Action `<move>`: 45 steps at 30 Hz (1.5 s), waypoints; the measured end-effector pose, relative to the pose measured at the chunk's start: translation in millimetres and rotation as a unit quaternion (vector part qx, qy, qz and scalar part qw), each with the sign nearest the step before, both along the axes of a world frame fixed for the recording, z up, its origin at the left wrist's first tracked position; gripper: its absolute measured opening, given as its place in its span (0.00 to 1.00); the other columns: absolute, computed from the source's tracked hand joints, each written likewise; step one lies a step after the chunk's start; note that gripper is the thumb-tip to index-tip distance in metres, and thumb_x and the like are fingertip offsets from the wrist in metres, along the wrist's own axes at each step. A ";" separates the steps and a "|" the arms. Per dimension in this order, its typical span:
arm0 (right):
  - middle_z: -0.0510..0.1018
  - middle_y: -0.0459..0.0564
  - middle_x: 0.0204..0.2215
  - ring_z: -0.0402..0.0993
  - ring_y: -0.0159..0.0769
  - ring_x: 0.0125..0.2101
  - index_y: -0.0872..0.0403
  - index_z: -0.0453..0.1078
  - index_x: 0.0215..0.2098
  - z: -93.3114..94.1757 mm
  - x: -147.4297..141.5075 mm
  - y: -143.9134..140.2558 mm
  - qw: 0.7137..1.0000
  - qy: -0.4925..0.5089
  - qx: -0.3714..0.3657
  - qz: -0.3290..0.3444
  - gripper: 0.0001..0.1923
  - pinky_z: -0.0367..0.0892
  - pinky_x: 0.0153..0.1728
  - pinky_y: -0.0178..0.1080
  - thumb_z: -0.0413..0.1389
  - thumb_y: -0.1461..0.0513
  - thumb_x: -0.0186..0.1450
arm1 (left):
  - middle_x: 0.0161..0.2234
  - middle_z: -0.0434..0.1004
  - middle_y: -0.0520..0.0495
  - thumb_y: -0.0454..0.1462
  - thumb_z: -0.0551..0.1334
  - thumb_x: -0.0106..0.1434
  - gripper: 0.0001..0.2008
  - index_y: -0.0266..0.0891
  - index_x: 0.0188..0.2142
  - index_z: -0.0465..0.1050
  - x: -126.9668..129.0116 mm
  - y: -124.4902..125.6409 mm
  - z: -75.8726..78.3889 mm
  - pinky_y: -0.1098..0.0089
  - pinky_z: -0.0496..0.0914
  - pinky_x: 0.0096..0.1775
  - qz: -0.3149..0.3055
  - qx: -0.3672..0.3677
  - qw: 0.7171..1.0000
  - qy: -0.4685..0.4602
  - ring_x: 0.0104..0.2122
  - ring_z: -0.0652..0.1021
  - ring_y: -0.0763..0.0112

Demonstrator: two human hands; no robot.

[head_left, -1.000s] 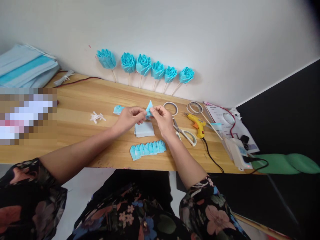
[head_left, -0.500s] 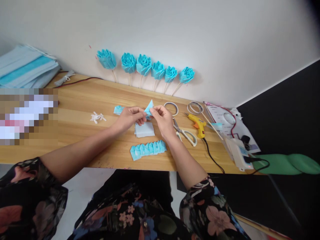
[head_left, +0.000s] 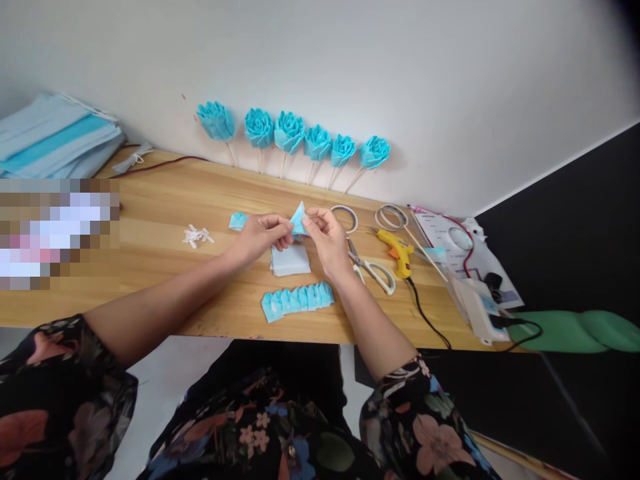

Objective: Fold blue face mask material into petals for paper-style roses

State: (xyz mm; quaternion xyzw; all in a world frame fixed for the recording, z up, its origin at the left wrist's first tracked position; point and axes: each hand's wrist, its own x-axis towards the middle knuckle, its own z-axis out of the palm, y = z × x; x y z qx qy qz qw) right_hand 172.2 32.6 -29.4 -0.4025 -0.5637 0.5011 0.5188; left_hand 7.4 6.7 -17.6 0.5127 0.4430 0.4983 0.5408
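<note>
Between my two hands is a light blue piece of folded fabric (head_left: pixel 299 219), its pointed tip upward. My left hand (head_left: pixel 265 233) pinches its left side, and my right hand (head_left: pixel 324 235) grips the right side with thumb and fingers. Just below lies a stack of pale blue squares (head_left: pixel 291 261), partly under my hands. Nearer the table's front edge is a row of folded blue pieces (head_left: pixel 298 300), overlapping each other. Another folded blue piece (head_left: pixel 239 221) sits left of my left hand. Scissors (head_left: pixel 373 268) with pale handles rest beside my right wrist.
Several blue fabric roses (head_left: pixel 289 131) on sticks lean against the wall. A yellow glue gun (head_left: pixel 396 250), tape rolls (head_left: pixel 391 216) and a power strip (head_left: pixel 483 310) are at right. White scraps (head_left: pixel 197 235) lie left; face masks (head_left: pixel 55 137) are stacked at the far left.
The folded piece's upper part now looks flatter and broader between my fingers. Both hands stay in nearly the same place; the whole view has shifted slightly.
</note>
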 end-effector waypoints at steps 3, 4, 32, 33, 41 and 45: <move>0.77 0.42 0.29 0.73 0.31 0.31 0.49 0.73 0.45 0.7 3.2 2.5 1.000 0.020 -0.017 -0.004 0.22 0.70 0.36 0.36 0.61 0.45 0.61 | 0.21 0.75 0.48 0.42 0.68 0.58 0.13 0.36 0.22 0.75 -0.9 0.0 0.0 0.71 0.69 0.28 -0.004 0.003 1.000 0.001 0.21 0.73 0.74; 0.77 0.43 0.30 0.73 0.31 0.31 0.49 0.74 0.46 0.9 4.3 3.2 1.000 0.022 -0.021 0.000 0.23 0.70 0.36 0.36 0.59 0.44 0.62 | 0.21 0.75 0.48 0.42 0.68 0.58 0.13 0.36 0.22 0.75 -1.1 0.2 -0.2 0.71 0.69 0.28 -0.006 0.004 1.000 0.002 0.21 0.73 0.74; 0.74 0.41 0.24 0.69 0.28 0.26 0.52 0.72 0.29 4.0 1.7 -0.1 0.999 0.018 -0.018 0.034 0.17 0.69 0.31 0.34 0.65 0.48 0.57 | 0.22 0.76 0.51 0.47 0.73 0.52 0.16 0.36 0.27 0.75 -3.5 5.9 -5.6 0.72 0.68 0.31 -0.029 0.007 0.999 0.028 0.23 0.73 0.76; 0.72 0.41 0.22 0.68 0.28 0.25 0.52 0.70 0.26 3.7 1.8 0.1 0.999 0.018 -0.018 0.023 0.19 0.68 0.30 0.34 0.65 0.47 0.58 | 0.21 0.75 0.51 0.47 0.73 0.52 0.16 0.36 0.26 0.75 -3.2 5.9 -5.9 0.72 0.68 0.30 -0.033 0.006 0.999 0.031 0.23 0.72 0.76; 0.72 0.45 0.23 0.68 0.31 0.26 0.53 0.69 0.25 6.6 4.5 -0.5 0.998 -0.005 -0.042 0.055 0.26 0.66 0.31 0.37 0.57 0.39 0.61 | 0.22 0.75 0.51 0.47 0.73 0.50 0.17 0.36 0.26 0.75 -3.2 6.3 -6.2 0.72 0.68 0.31 -0.009 0.000 1.000 0.010 0.24 0.73 0.75; 0.70 0.43 0.22 0.66 0.31 0.27 0.52 0.66 0.24 6.4 4.8 -1.8 0.995 -0.050 -0.034 0.085 0.24 0.64 0.32 0.37 0.64 0.42 0.57 | 0.22 0.76 0.51 0.47 0.73 0.50 0.17 0.36 0.26 0.75 -3.4 5.3 -3.7 0.71 0.69 0.31 -0.003 -0.002 1.000 0.001 0.24 0.73 0.75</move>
